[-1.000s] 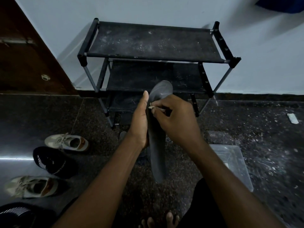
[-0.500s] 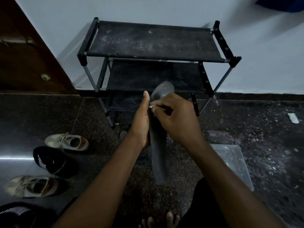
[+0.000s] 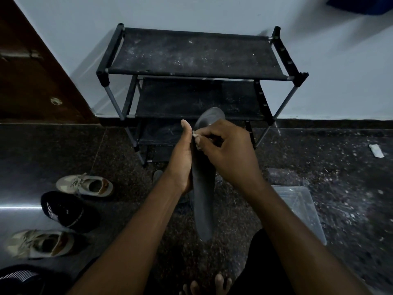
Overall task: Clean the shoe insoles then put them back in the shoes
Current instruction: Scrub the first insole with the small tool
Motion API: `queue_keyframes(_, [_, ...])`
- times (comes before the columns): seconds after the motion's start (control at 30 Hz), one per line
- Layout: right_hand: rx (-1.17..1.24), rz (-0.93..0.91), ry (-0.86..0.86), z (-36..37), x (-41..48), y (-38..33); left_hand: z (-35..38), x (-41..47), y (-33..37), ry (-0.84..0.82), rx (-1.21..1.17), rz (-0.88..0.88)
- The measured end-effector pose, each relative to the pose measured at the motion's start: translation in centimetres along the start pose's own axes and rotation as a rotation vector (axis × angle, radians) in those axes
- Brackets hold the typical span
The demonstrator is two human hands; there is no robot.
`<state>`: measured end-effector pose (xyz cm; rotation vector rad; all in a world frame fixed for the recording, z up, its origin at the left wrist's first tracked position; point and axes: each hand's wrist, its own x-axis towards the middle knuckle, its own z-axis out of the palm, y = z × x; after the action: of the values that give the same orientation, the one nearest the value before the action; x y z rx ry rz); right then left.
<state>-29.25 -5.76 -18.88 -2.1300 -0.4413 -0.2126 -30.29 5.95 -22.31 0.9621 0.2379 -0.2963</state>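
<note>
While two beige mesh sneakers [image 3: 85, 185] and a black knit sneaker [image 3: 68, 211] sit on the dark floor at the lower left of the frame, well apart from the hands, the long dark grey foam insole [image 3: 203, 201] stands upright at the centre. Its long axis runs from its rounded top end down toward the bottom edge. The left hand [image 3: 182, 160] lies along the insole's left edge and backs it, thumb straight and pointing up. Its fingers are hidden behind the insole, so I cannot tell whether they curl. Just to the right, the right hand [image 3: 229, 154] has its fingers curled, pinching a small pale scrap [image 3: 195, 135] against the insole's upper part. I judge any wiping stroke must follow that long axis.
</note>
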Motion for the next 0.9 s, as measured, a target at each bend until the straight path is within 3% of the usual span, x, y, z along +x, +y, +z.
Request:
queue_keyframes(0.33, [0.072, -0.022, -0.208, -0.5, 0.0, -0.2, -0.5, 0.3, 0.2, 0.015, -0.021, -0.014])
queue_keyframes(0.47, [0.211, 0.063, -0.081, -0.7, -0.1, -0.1, -0.2, 0.1, 0.5, -0.035, -0.061, -0.003])
queue_keyframes(0.6, [0.194, 0.149, 0.120, -0.9, 0.2, 0.9, -0.4, 0.5, 0.4, -0.078, -0.130, -0.020])
queue_keyframes(0.9, [0.014, 0.069, 0.094, -0.2, 0.2, 1.0, -0.7, 0.3, 0.6, -0.067, -0.211, -0.030])
